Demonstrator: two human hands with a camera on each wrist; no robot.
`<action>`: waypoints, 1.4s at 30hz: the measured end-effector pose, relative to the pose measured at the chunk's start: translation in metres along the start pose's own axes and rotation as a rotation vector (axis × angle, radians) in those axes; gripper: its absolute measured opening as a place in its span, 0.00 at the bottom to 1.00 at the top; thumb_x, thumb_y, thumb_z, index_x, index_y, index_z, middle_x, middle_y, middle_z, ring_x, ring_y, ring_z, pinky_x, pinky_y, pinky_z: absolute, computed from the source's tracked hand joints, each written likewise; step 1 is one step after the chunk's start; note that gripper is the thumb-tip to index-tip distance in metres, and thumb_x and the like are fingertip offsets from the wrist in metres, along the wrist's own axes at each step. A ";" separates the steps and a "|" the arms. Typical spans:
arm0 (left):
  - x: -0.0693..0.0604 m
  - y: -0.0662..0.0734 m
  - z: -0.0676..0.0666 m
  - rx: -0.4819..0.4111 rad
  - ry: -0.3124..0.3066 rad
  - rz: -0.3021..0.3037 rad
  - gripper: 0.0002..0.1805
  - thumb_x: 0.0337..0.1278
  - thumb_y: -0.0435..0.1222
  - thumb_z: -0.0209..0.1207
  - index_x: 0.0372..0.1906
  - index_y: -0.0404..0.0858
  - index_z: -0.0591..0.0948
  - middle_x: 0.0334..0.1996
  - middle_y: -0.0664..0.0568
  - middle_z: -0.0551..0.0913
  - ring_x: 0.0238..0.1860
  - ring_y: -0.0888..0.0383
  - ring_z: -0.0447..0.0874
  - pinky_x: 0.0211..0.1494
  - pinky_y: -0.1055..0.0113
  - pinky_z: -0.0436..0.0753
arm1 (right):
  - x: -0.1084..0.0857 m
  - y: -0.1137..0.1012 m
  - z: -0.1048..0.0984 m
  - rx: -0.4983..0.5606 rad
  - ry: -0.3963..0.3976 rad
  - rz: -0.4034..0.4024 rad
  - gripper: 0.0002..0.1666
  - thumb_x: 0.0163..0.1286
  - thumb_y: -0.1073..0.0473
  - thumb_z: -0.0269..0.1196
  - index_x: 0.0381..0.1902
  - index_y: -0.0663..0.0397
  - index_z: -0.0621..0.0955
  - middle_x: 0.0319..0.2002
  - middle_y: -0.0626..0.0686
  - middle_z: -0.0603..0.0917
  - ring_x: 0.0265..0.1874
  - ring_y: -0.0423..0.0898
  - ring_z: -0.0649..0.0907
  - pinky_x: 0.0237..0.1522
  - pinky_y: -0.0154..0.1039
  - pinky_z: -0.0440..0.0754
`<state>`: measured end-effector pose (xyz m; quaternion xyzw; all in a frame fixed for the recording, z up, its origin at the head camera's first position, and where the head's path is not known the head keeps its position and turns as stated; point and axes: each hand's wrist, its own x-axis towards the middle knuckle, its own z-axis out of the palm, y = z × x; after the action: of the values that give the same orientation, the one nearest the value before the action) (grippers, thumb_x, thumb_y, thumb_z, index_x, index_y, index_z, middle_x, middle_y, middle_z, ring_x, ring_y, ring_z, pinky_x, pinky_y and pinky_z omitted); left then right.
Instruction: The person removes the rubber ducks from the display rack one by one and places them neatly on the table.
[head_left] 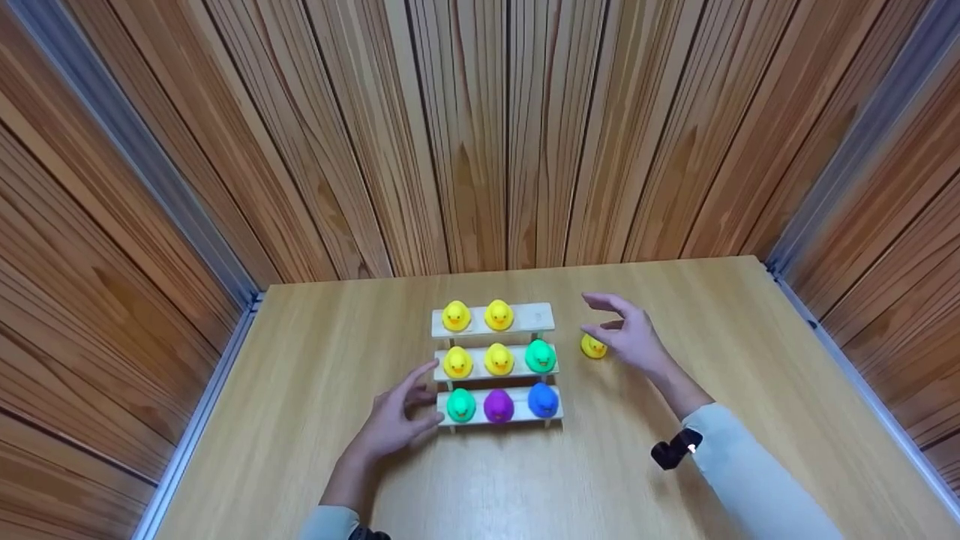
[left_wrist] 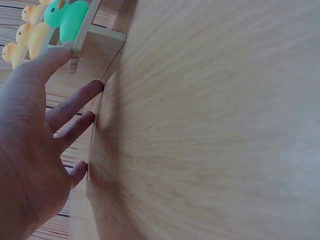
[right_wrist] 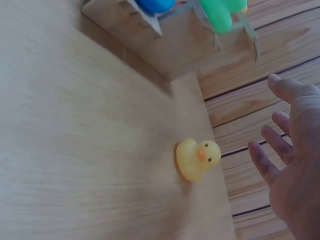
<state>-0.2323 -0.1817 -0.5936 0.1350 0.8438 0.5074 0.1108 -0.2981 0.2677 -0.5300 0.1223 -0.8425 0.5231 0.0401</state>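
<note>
Rack, one: a pale wooden three-tier display stand (head_left: 538, 318), upright on a light wood-grain tabletop (head_left: 322, 345).

Top tier, left and middle places: two yellow rubber-look ducks (head_left: 456, 316).

Middle tier, left to right: two more yellow ducks (head_left: 457, 362), then a green duck (head_left: 540, 356).

Bottom tier, left to right: a second green duck (head_left: 460, 405), a purple duck (head_left: 499, 406), a blue duck (head_left: 543, 400).

Loose piece, one: a single yellow duck with an orange bill (head_left: 593, 347), upright on the tabletop, just beside the rack's right side and apart from it.

Left hand (head_left: 391, 421): at the rack's left side, fingers spread and gripping nothing; thumb tip against the end of the bottom tier. Whether the forefinger meets the middle tier cannot be told.

Right hand (head_left: 634, 337): near the loose duck and clear of it, thumb and fingers parted, holding nothing.

Worn items: pale sleeves (head_left: 750, 472); a black device (head_left: 677, 448) at the right wrist.

Surroundings: brown wood-plank walls (head_left: 480, 150) with grey metal strips (head_left: 135, 142) at the corners.
</note>
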 end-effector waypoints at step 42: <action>0.000 0.003 0.001 0.013 -0.004 -0.006 0.48 0.73 0.45 0.75 0.88 0.70 0.62 0.75 0.43 0.85 0.75 0.41 0.87 0.82 0.29 0.77 | 0.029 -0.090 0.074 -0.005 -0.171 -0.192 0.28 0.78 0.64 0.73 0.73 0.58 0.84 0.69 0.65 0.84 0.71 0.68 0.83 0.71 0.71 0.85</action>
<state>-0.2312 -0.1797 -0.5914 0.1340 0.8474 0.5012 0.1130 -0.2997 0.1585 -0.4793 0.2464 -0.8286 0.5023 0.0180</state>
